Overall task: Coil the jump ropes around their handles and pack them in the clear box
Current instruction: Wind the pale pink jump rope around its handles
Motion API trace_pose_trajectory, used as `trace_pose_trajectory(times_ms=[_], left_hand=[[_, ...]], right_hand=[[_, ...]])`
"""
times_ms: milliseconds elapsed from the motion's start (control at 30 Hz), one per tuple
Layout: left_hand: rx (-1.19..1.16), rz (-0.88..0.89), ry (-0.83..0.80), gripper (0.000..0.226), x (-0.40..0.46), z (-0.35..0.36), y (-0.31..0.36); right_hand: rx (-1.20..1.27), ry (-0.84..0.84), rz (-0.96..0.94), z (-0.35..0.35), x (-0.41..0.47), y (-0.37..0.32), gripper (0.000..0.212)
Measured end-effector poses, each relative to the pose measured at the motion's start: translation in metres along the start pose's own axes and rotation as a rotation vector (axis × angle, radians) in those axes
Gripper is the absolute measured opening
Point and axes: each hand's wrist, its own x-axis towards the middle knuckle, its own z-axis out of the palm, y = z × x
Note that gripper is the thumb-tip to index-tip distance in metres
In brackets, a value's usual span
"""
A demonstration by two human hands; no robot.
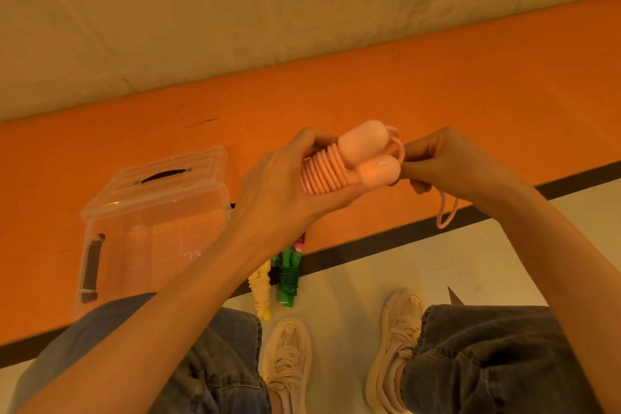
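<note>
- While our left hand [285,185] grips the coiled pink jump rope [339,165], our right hand [443,165] pinches its loose tail [445,212] at 3 o'clock.
- Next: tuck it, then pack into the clear box [151,222] at 9 o'clock.

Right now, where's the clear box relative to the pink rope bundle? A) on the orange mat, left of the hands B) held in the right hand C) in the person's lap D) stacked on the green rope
A: the clear box sits on the orange mat, left of the left hand holding the pink rope bundle.

Gym floor (indoor), orange mat [369,84]
</note>
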Motion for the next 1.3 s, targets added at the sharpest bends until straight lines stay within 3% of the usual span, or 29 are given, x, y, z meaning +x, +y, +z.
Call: trace_pose_trajectory(times_ms=[200,400,667,833,1300], left_hand=[[-0.082,-0.038,0.013,0.05,0.001,-0.003,0.0],[-0.024,-0.061,-0.018,0.048,-0.007,0.004,0.0],[-0.043,-0.14,0.046,0.05,-0.003,0.003,0.0],[0.138,-0.112,-0.005,0.052,-0.004,0.001,0.001],[0.197,-0.051,-0.086,0.056,0.004,-0.007,-0.002]], right_hand=[[0.037,-0.294,-0.057,0.004,-0.01,-0.011,0.007],[0.033,-0.408,-0.081,0.003,-0.013,-0.014,0.013],[-0.001,-0.42,-0.167,0.001,-0.019,-0.017,0.012],[0.013,-0.389,-0.202,0.007,-0.027,-0.023,0.02],[0.181,-0.17,-0.242,0.005,-0.024,-0.025,0.027]])
